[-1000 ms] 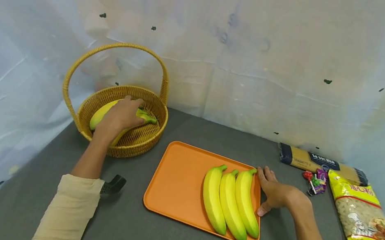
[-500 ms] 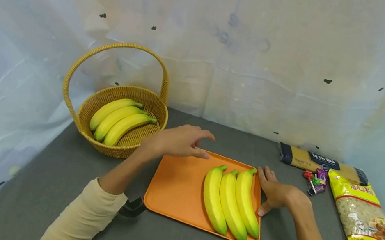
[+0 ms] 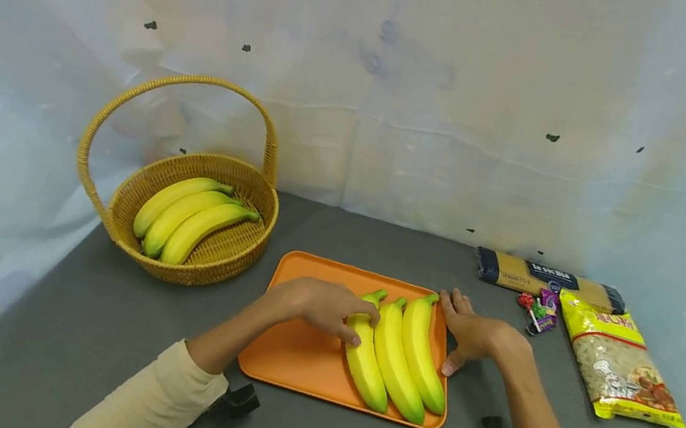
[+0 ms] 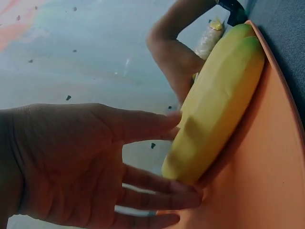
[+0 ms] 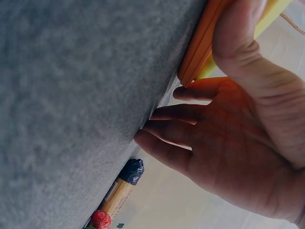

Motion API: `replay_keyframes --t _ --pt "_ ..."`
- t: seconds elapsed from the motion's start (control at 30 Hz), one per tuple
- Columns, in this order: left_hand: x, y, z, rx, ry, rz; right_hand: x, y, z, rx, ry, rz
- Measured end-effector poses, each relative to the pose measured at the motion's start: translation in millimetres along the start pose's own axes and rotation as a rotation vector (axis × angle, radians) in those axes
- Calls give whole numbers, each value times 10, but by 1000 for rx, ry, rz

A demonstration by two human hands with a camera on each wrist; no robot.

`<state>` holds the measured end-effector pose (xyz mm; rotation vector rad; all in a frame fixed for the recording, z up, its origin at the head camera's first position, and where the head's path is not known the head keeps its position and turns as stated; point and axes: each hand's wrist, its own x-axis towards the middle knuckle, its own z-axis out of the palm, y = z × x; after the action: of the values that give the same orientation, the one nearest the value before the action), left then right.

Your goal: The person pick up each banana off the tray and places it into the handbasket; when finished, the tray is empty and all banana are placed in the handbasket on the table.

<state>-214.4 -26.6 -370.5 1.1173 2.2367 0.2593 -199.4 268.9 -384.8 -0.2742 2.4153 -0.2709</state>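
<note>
Three yellow bananas with green tips lie side by side on the right half of an orange tray [image 3: 289,354]. My left hand [image 3: 323,303] reaches over the tray to the leftmost banana [image 3: 368,377]. In the left wrist view its thumb and fingers spread around one end of that banana [image 4: 219,95], fingertips right at the skin and fairly straight. At the tray's right edge rests my right hand [image 3: 468,332], fingers extended. The right wrist view shows its thumb beside the tray's rim [image 5: 193,57] and the fingertips down at the grey table.
A wicker basket [image 3: 194,277] with a tall handle stands at the back left, with three bananas [image 3: 197,231] inside. At the right lie a spaghetti pack [image 3: 514,273], wrapped candies [image 3: 545,311] and a yellow-edged food bag [image 3: 620,366]. A pale sheet [image 3: 394,140] hangs behind the table.
My left hand has left the bananas in the basket and moved right, across the tray, to the leftmost banana there. My right hand has stayed at the tray's edge. The head view has shifted slightly.
</note>
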Motion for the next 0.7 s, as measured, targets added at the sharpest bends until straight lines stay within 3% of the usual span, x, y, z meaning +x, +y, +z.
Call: replay_keyframes --t 0.1,0.3,0.4,0.53,0.7 --pt "12 3 26 -45 51 -33 -3 -8 -14 -12 0 14" --pt "91 20 104 -79 238 -156 12 -11 -43 -13 -1 22" --pt "118 20 130 -72 277 -205 25 -17 -37 -11 -8 23" --pt "79 10 96 -108 335 -213 39 -12 -15 -9 -7 17" --pt "-86 -46 -46 -146 472 -183 49 -7 -5 -4 -13 4"
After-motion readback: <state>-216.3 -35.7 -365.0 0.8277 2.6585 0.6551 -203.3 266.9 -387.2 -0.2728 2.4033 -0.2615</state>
